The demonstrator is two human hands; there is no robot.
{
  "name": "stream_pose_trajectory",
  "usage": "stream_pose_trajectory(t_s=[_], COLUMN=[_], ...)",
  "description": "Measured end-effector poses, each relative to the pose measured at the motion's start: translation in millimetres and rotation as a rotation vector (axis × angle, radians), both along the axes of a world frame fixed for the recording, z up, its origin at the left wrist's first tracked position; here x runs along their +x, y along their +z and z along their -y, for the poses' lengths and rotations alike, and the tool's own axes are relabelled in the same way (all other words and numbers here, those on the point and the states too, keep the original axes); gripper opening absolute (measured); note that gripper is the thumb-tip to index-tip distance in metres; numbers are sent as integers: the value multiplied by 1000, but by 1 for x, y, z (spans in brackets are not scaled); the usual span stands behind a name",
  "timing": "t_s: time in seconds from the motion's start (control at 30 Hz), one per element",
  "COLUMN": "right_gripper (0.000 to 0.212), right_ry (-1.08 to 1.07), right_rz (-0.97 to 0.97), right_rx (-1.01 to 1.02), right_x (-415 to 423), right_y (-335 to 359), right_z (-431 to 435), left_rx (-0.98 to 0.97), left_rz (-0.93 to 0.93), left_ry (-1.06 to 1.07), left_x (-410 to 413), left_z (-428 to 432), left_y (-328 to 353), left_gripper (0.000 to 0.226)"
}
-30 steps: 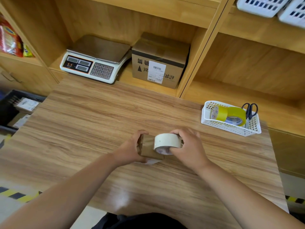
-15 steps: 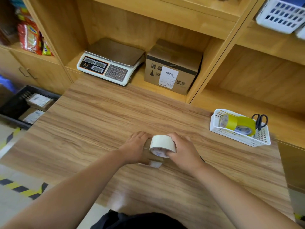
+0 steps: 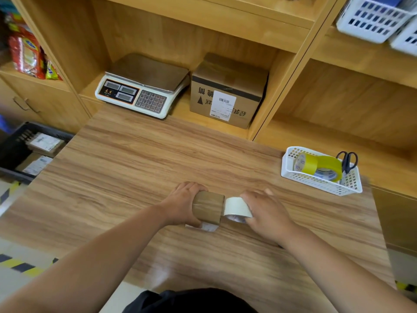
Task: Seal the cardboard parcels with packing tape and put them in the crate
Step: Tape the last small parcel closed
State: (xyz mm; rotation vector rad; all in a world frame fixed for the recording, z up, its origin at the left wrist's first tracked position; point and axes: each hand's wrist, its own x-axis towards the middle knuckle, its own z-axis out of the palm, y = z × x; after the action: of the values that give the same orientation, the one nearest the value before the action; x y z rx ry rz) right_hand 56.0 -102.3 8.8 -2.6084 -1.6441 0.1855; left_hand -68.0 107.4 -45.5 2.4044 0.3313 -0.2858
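The parcel point(image 3: 208, 207), small and brown, is held on the table point(image 3: 135, 168) near its front edge, about midway across, and it is seen from the head camera, the only view on offer. It is gripped by the left hand point(image 3: 182, 205), fingers curled over its far side and thumb under the near edge, with a white label point(image 3: 206, 227) peeping out beneath. The tape roll point(image 3: 238, 210) is pressed right against the parcel's right end and is clasped by the right hand point(image 3: 266, 211), fingers wrapped over the top. A glossy band can be made out across the parcel's top, so the taping is judged to be well under way, though whether the strip has been cut free cannot be told. The sealing of this one is therefore reckoned not yet finished, and its trip to the crate point(image 3: 20, 150) is not yet made. That crate is seen down on the left, below table level, with labelled parcels point(image 3: 44, 143) already lying inside, so part of the job is judged done. A bigger box point(image 3: 228, 91) is parked on the shelf beside the scale point(image 3: 142, 91); whether it belongs to the task cannot be said. For movement, plenty of bare table is left ahead and to the left, so a clear path towards the left edge above the crate is offered. On the right, the basket point(image 3: 291, 175) with yellow tape point(image 3: 325, 166) and scissors point(image 3: 348, 160) is kept well apart.
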Motion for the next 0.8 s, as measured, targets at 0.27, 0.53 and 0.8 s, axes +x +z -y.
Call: stream_pose_trajectory(t_s=[0.27,0.53,0.8], right_gripper=[27,31,41], right_ry=[-5,-24,-33], right_rz=[118,240,345], right_rx=[-109,-97,-107], right_x=[-6,-7,-9], right_y=[-9,-20,-36], right_z=[-3,-6,-8], left_rx=[-5,-26,181], left_rz=[-4,-33,-100], left_ry=[6,9,-107], left_x=[-1,1,5], left_z=[0,1,5], left_y=[-3,-2,11], left_gripper=[93,95,100])
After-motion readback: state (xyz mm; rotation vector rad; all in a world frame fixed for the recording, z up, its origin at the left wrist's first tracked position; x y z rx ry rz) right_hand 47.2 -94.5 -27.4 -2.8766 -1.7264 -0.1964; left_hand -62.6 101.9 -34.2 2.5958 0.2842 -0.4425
